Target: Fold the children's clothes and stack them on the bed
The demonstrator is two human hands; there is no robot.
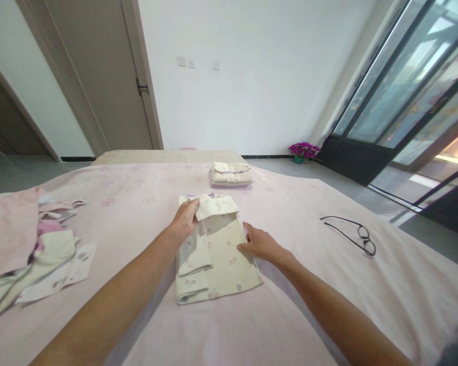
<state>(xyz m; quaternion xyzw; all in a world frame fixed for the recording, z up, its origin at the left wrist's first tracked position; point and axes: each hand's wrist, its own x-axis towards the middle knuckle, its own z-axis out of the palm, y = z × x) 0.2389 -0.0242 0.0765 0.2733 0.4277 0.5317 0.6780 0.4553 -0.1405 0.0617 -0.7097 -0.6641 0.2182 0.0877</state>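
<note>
A small cream shirt (231, 259) with a faint pink print lies partly folded in front of me. Its left side is turned inward, and one sleeve (217, 207) crosses the top. Purple trim shows at the neckline. My left hand (187, 216) pinches the cloth at the upper left, by the sleeve, its thumb on top. At the shirt's right edge, my right hand (257, 241) rests with thumb and forefinger apart, the thumb touching the fabric. Its other fingers are mostly hidden.
A stack of folded clothes (231, 175) sits beyond the shirt. Rumpled pink and cream clothes (11, 229) lie at left, beside white printed tags (74, 264). Black-framed glasses (361, 236) rest at right. Everything lies on a pale pink sheet (137, 244).
</note>
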